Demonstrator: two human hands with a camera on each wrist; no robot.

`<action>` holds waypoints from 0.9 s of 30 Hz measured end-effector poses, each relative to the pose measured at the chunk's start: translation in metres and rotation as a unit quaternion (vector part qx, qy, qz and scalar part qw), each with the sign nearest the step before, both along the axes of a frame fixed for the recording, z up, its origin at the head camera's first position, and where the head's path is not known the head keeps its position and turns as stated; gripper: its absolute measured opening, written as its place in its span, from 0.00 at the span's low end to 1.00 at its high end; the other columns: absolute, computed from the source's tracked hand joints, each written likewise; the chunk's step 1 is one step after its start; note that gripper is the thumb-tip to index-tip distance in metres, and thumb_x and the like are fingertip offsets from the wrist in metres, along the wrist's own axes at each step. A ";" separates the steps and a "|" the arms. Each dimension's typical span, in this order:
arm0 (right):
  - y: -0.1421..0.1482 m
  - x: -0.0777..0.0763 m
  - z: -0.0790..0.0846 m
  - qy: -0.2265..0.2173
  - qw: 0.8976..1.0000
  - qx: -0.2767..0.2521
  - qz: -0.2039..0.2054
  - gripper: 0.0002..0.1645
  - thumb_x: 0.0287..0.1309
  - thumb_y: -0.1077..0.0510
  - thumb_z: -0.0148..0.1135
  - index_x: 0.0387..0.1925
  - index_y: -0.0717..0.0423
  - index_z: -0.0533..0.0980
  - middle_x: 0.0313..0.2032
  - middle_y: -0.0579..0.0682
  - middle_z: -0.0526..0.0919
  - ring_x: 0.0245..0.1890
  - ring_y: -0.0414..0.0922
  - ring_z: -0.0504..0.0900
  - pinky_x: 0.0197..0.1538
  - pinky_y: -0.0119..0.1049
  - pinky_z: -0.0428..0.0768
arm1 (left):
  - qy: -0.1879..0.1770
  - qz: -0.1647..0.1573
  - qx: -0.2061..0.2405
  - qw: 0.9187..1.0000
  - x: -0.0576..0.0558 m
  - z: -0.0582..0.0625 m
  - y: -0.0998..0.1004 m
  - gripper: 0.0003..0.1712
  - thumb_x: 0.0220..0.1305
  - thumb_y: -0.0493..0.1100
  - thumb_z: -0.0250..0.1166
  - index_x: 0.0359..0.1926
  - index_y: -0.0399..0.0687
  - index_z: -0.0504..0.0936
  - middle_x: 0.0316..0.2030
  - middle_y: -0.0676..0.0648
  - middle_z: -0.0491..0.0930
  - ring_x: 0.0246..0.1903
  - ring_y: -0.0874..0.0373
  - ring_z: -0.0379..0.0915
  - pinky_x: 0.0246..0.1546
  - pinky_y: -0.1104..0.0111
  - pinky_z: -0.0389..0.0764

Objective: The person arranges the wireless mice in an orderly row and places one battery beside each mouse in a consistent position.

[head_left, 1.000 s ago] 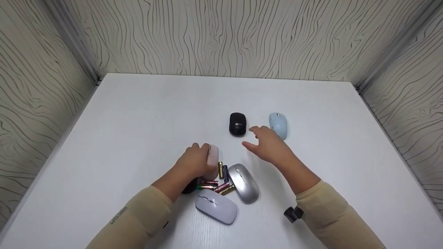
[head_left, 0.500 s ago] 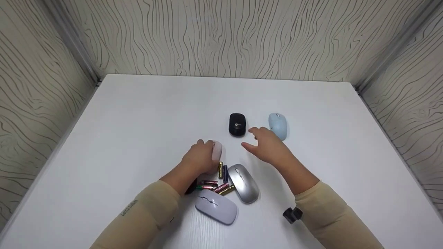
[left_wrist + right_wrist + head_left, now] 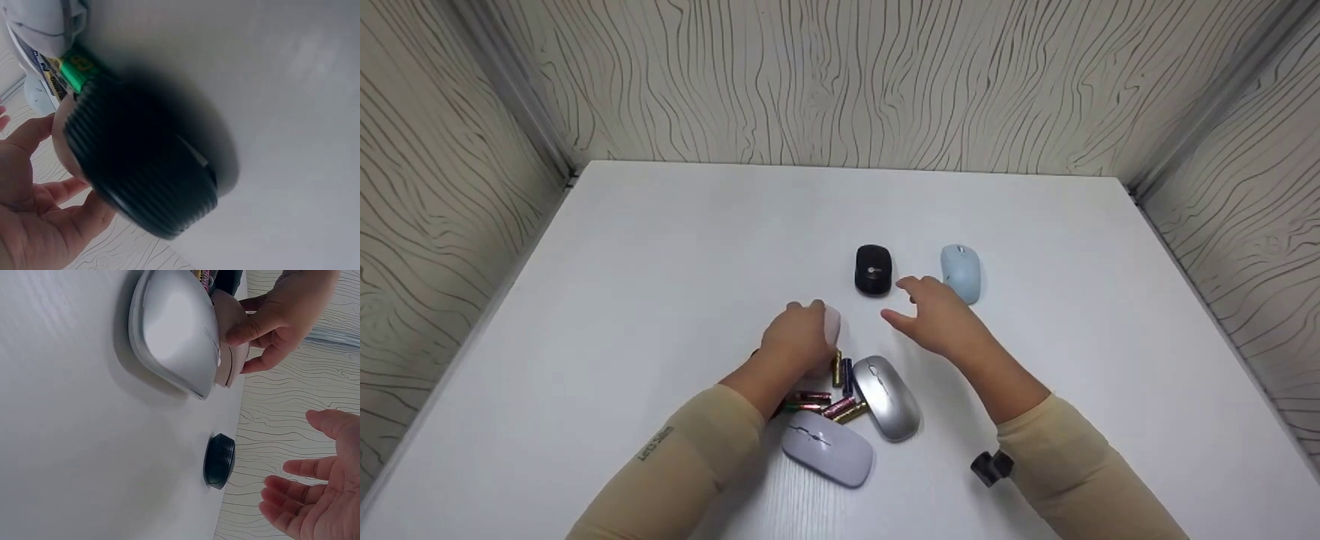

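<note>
My left hand (image 3: pixel 796 335) grips a pale pink mouse (image 3: pixel 832 326) by its sides, and covers much of it from above. In the right wrist view the thumb and fingers lie against the sides of that pink mouse (image 3: pixel 228 318). Several small batteries (image 3: pixel 847 376) in gold, blue, red and green lie close by. A ribbed black mouse (image 3: pixel 140 157) sits near the left wrist, mostly hidden by the arm in the head view. My right hand (image 3: pixel 939 316) holds nothing, its fingers spread apart, between a black mouse (image 3: pixel 874 270) and a light blue mouse (image 3: pixel 961 274).
A silver mouse (image 3: pixel 888 399) lies right of the batteries, and a lavender-white mouse (image 3: pixel 829 448) lies in front of them. The white table (image 3: pixel 660 225) is enclosed by patterned walls (image 3: pixel 825 82) at the back and sides.
My left hand has shifted slightly right and away from me, with the pink mouse in its grip. The right hand keeps nearly the same place and pose.
</note>
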State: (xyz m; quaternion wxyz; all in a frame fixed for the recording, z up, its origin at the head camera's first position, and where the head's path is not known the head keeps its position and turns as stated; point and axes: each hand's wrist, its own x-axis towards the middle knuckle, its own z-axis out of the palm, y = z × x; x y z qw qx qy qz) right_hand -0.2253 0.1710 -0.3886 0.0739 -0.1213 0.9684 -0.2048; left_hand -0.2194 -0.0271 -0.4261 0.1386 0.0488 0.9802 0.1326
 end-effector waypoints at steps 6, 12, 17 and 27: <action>-0.004 -0.004 0.002 0.012 1.000 -0.009 0.006 0.35 0.57 0.43 0.57 0.59 0.60 0.66 0.48 0.60 0.75 0.48 0.54 0.75 0.49 0.47 0.74 | 0.021 -0.002 -0.002 1.000 -0.003 0.001 -0.002 0.39 0.48 0.50 0.65 0.62 0.44 0.66 0.48 0.37 0.73 0.40 0.50 0.73 0.38 0.59 0.77; -0.012 -0.010 0.007 0.022 1.000 -0.014 0.007 0.35 0.57 0.43 0.57 0.60 0.60 0.66 0.48 0.60 0.75 0.48 0.54 0.75 0.49 0.46 0.74 | 0.029 0.006 0.003 1.000 -0.010 0.003 -0.006 0.37 0.51 0.48 0.64 0.63 0.44 0.65 0.51 0.37 0.72 0.45 0.48 0.73 0.43 0.58 0.76; -0.024 -0.017 0.012 0.020 1.000 -0.017 0.008 0.36 0.57 0.42 0.57 0.60 0.60 0.66 0.49 0.60 0.74 0.50 0.53 0.74 0.51 0.46 0.73 | 0.027 0.040 0.026 0.998 -0.021 0.007 -0.014 0.39 0.52 0.51 0.64 0.64 0.44 0.63 0.55 0.38 0.70 0.53 0.46 0.69 0.51 0.56 0.72; -0.051 -0.038 0.015 0.010 1.000 0.000 0.003 0.36 0.57 0.40 0.55 0.60 0.58 0.66 0.53 0.59 0.73 0.52 0.52 0.72 0.54 0.46 0.72 | 0.045 0.110 0.085 0.989 -0.050 0.019 -0.033 0.39 0.52 0.49 0.62 0.64 0.43 0.62 0.55 0.37 0.70 0.53 0.44 0.69 0.52 0.55 0.71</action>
